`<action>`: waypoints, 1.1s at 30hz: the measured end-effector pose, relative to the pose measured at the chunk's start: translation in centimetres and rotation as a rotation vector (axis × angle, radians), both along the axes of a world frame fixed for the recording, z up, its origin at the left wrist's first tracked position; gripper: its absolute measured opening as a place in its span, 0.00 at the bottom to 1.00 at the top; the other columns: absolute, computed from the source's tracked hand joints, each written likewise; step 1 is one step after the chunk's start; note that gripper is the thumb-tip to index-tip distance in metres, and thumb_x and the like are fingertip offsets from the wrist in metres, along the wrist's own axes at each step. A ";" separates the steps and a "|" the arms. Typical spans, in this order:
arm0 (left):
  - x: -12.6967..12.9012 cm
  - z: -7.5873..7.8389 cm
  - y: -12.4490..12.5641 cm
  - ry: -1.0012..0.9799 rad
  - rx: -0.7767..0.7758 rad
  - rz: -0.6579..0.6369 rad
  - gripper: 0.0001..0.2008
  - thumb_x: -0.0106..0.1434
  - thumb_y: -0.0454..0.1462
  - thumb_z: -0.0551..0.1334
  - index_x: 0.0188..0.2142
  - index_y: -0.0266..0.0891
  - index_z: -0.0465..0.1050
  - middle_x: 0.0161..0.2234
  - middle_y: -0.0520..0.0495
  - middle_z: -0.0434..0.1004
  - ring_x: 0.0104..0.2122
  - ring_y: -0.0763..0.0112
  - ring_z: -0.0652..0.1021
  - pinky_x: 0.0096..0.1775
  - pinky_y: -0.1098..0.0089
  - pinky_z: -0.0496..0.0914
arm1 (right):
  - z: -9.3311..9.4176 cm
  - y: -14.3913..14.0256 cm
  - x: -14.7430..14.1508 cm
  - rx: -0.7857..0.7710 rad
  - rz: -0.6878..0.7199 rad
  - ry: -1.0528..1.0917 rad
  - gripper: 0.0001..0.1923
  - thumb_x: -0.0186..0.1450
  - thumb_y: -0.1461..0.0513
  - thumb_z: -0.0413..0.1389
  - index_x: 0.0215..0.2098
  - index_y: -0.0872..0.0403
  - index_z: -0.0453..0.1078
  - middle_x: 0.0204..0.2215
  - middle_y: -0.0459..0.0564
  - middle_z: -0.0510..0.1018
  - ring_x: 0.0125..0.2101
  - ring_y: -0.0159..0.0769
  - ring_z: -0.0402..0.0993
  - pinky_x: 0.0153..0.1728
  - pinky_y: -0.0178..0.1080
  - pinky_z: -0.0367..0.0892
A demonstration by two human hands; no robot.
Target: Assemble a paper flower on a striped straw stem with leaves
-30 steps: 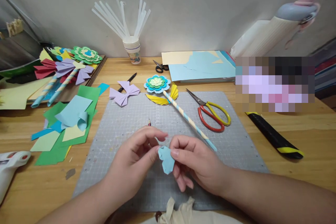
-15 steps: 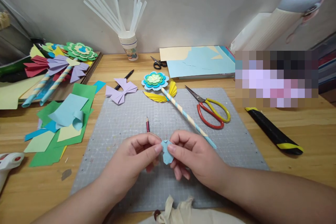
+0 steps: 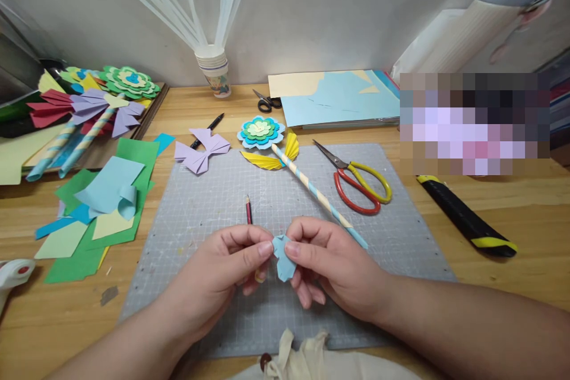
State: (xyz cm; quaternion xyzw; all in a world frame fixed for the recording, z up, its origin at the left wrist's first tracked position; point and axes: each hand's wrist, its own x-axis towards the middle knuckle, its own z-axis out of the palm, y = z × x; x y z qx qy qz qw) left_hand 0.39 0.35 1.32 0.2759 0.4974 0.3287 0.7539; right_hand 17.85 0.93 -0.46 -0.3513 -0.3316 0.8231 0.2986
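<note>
A small folded light-blue paper piece (image 3: 284, 258) is pinched between both hands just above the grey cutting mat (image 3: 214, 202). My left hand (image 3: 222, 276) grips its left edge with thumb and forefinger. My right hand (image 3: 332, 264) grips its right edge the same way. A short red pencil (image 3: 248, 210) lies on the mat just behind my left hand. A paper flower on a striped straw stem (image 3: 312, 190) lies diagonally past my right hand.
Red-and-yellow scissors (image 3: 358, 184) lie on the mat's far right. A purple paper bow (image 3: 201, 149), loose coloured sheets (image 3: 107, 202), more paper flowers (image 3: 98, 101), a cup of glue sticks (image 3: 214, 71), a black-and-yellow knife (image 3: 465, 214) and a glue gun (image 3: 13, 273) surround the mat.
My left fingers have closed onto the blue paper piece, so both hands now pinch it. The view has tilted slightly, and more of the red pencil shows.
</note>
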 end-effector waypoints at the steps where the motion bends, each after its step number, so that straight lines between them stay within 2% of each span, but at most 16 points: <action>1: 0.0 0.0 0.0 0.002 -0.001 -0.002 0.12 0.49 0.43 0.72 0.27 0.37 0.78 0.18 0.53 0.68 0.19 0.80 0.65 0.19 0.81 0.57 | 0.0 0.0 0.0 -0.008 0.002 0.008 0.16 0.59 0.52 0.61 0.27 0.54 0.64 0.16 0.41 0.74 0.12 0.24 0.68 0.11 0.24 0.53; 8: -0.1 0.1 -0.1 -0.005 0.008 -0.011 0.13 0.48 0.44 0.72 0.26 0.38 0.76 0.17 0.54 0.67 0.19 0.80 0.64 0.19 0.81 0.57 | 0.0 0.1 0.0 0.018 0.005 -0.034 0.16 0.58 0.52 0.61 0.26 0.54 0.63 0.16 0.41 0.73 0.13 0.24 0.67 0.11 0.24 0.53; 12: -0.1 0.0 -0.2 0.067 0.068 -0.026 0.15 0.47 0.45 0.73 0.29 0.40 0.75 0.19 0.56 0.67 0.17 0.81 0.61 0.17 0.80 0.55 | 0.3 0.1 -0.1 0.088 -0.011 -0.123 0.16 0.58 0.51 0.59 0.26 0.53 0.62 0.16 0.40 0.70 0.13 0.24 0.65 0.11 0.26 0.52; 17: 0.5 0.0 -0.3 0.244 0.223 -0.049 0.13 0.49 0.42 0.70 0.28 0.39 0.70 0.23 0.55 0.67 0.20 0.80 0.63 0.20 0.78 0.57 | 0.5 -0.3 -0.1 0.314 -0.045 -0.292 0.13 0.61 0.57 0.56 0.23 0.53 0.61 0.17 0.39 0.65 0.16 0.24 0.62 0.16 0.29 0.56; 21: 0.8 0.0 -0.3 0.294 0.232 -0.081 0.11 0.52 0.42 0.66 0.26 0.38 0.68 0.22 0.55 0.64 0.18 0.80 0.61 0.20 0.77 0.55 | 0.3 -0.6 -0.1 0.508 -0.043 -0.412 0.12 0.62 0.61 0.54 0.22 0.52 0.60 0.17 0.39 0.64 0.17 0.26 0.61 0.20 0.31 0.57; 27: 0.5 0.0 -0.2 0.280 0.216 -0.120 0.08 0.54 0.41 0.62 0.28 0.39 0.68 0.20 0.56 0.63 0.18 0.79 0.60 0.21 0.75 0.54 | 0.2 -0.5 0.0 0.627 -0.045 -0.466 0.12 0.62 0.63 0.53 0.21 0.53 0.59 0.18 0.39 0.62 0.19 0.26 0.57 0.20 0.31 0.55; 33: 0.6 0.3 -0.2 0.298 0.242 -0.182 0.08 0.53 0.40 0.62 0.28 0.38 0.67 0.25 0.54 0.66 0.20 0.79 0.61 0.23 0.74 0.56 | 0.1 -0.6 -0.1 0.823 -0.046 -0.550 0.11 0.59 0.67 0.53 0.21 0.54 0.59 0.17 0.38 0.61 0.19 0.25 0.56 0.20 0.29 0.52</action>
